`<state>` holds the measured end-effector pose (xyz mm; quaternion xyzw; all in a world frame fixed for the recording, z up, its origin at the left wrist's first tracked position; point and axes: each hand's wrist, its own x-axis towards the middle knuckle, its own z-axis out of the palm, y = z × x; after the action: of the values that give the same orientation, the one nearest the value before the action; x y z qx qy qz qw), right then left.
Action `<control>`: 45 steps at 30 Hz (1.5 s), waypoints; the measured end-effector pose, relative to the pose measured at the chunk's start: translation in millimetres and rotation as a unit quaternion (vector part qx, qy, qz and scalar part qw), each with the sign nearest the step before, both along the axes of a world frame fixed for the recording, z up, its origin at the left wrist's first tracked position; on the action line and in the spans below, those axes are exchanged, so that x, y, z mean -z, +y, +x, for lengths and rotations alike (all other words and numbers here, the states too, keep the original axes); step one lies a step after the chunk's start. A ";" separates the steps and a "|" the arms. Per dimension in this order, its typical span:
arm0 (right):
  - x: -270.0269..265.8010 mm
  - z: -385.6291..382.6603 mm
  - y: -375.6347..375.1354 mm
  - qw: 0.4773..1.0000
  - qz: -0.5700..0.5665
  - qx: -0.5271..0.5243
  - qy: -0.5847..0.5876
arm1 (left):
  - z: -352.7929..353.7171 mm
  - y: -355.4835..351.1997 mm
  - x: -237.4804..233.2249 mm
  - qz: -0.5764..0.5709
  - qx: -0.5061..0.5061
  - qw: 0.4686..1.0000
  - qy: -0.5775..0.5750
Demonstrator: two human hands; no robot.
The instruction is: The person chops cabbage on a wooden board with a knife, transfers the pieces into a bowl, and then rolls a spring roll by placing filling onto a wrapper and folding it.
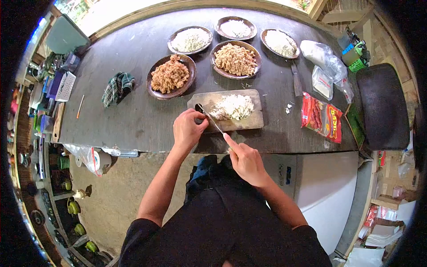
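On the brown wooden board [251, 122], a thin steel knife [209, 119] is gripped by the right hand [247, 162]. The curled left hand [189, 129] at the board's nine o'clock, hold unclear, could be cut by a slip.

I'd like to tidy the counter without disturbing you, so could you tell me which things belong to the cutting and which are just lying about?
In use: knife, held in the right hand; left hand beside its blade; cutting board; shredded white pile on it.
Lying about: checked cloth; red packet; second knife near the plates; plastic bags.
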<state>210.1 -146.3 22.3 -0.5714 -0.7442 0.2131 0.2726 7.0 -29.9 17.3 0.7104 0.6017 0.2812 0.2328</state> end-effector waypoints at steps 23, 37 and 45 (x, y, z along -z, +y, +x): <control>-4.0 11.0 7.9 0.999 -0.011 -0.021 0.047 | -6.7 12.8 -6.8 -0.045 0.034 0.998 0.031; 6.3 6.1 8.7 1.000 0.018 0.007 0.018 | -11.1 16.8 -0.7 -0.058 0.023 0.998 0.016; -2.4 3.9 -1.5 1.000 -0.017 -0.009 0.002 | -11.5 20.9 -2.3 -0.098 0.011 0.994 0.041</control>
<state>214.0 -147.8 24.6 -0.5690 -0.7449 0.2288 0.2627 -4.6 -8.9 19.6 0.7017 0.6273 0.1889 0.2802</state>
